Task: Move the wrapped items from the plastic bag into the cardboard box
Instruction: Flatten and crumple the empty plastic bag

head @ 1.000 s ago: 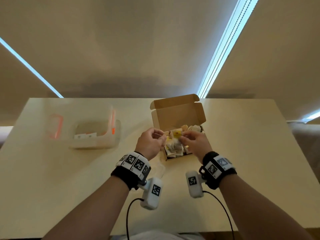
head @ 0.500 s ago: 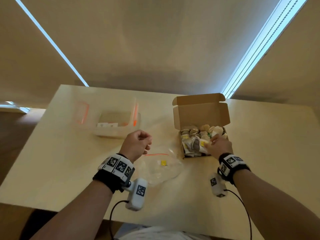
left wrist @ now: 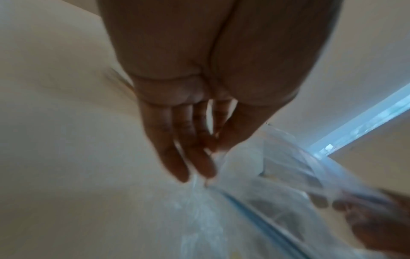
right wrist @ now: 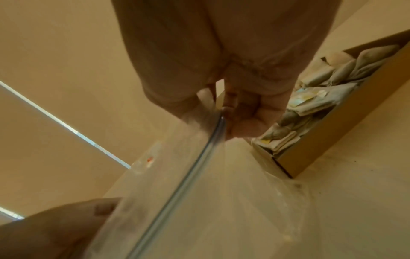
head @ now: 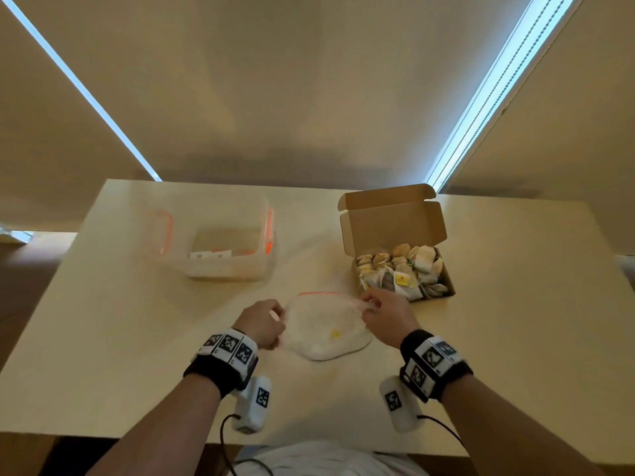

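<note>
Clear, crinkled plastic bag (head: 326,333) lies on the pale counter (head: 103,338), stretched between both hands. Left hand (head: 263,324) pinches its left rim, fingers curled on the film; right hand (head: 385,316) pinches the right rim by the zip strip (right wrist: 195,164). One small yellow-marked wrapped item (head: 335,334) sits inside the bag, between the two grips. Brown cardboard box (head: 395,231), lid flap upright, stands just beyond the right hand, packed with pale, papery wrapped items (head: 402,273). Translucent plastic tub (head: 226,249) with orange clips stands farther left.
</note>
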